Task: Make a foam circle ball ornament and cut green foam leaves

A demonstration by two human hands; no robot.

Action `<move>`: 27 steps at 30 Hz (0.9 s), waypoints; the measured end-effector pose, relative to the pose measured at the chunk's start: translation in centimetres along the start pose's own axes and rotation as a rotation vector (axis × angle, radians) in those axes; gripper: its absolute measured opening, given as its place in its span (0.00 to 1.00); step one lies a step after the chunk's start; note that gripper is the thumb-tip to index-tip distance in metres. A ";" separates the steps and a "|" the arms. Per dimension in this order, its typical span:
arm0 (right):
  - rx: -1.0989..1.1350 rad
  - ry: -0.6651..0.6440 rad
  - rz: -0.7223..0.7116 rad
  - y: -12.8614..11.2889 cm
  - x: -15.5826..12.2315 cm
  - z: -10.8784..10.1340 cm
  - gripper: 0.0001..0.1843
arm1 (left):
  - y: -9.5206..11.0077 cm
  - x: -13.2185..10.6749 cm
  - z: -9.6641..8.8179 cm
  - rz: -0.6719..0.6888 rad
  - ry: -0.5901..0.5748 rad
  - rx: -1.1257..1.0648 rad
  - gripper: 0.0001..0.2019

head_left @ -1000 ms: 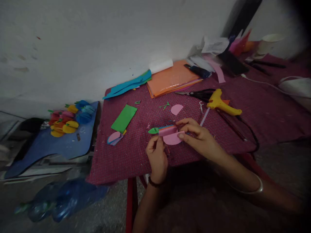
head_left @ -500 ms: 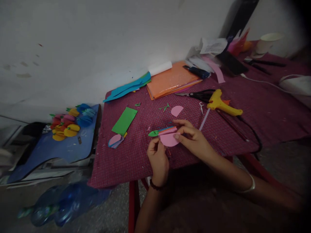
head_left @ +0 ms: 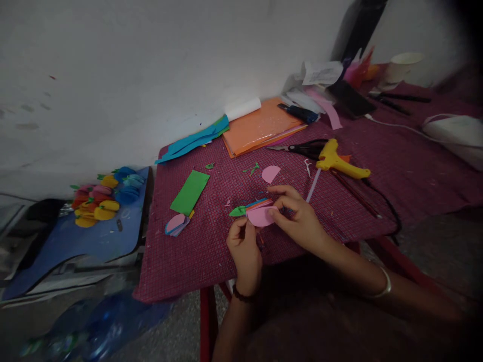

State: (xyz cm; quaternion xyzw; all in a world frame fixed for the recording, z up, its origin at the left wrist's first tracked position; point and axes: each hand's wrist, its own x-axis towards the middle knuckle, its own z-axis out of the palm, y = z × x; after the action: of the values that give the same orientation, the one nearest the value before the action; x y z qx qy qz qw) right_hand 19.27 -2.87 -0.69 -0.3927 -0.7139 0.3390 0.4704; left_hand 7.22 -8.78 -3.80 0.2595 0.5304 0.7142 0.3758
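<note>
Between my two hands is a small layered paper craft point(head_left: 261, 216), with a pink half-round face toward me and blue, orange and pink layers folded behind it. A green leaf point(head_left: 237, 211) sticks out at its left end. My left hand point(head_left: 245, 246) pinches the lower left corner between thumb and fingers. My right hand point(head_left: 296, 216) grips the right end, thumb on the pink face, with its index finger raised over the top. A loose pink paper piece point(head_left: 270, 174) lies just beyond on the cloth.
A yellow glue gun point(head_left: 339, 161) and black scissors point(head_left: 302, 148) lie to the right. Green paper point(head_left: 189, 192) and stacked cut pieces point(head_left: 176, 224) are on the left. Orange sheets point(head_left: 264, 128) and a box cutter point(head_left: 298, 112) sit at the back. Finished colourful paper fruits point(head_left: 98, 203) rest on a blue board.
My hands keep hold of the paper craft with almost the same grip. The whole view has shifted slightly, so the things on the table appear a little further left.
</note>
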 end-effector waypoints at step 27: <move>-0.094 0.044 -0.008 0.0 0.3 0.1 0.09 | 0.1 -0.1 0.0 0.013 0.029 0.037 0.06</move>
State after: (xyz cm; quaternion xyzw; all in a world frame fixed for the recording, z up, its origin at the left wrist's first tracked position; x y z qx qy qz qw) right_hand 19.06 -2.62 -0.57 -0.4187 -0.7201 0.2946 0.4683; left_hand 7.27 -8.92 -3.73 0.2595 0.5471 0.7105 0.3585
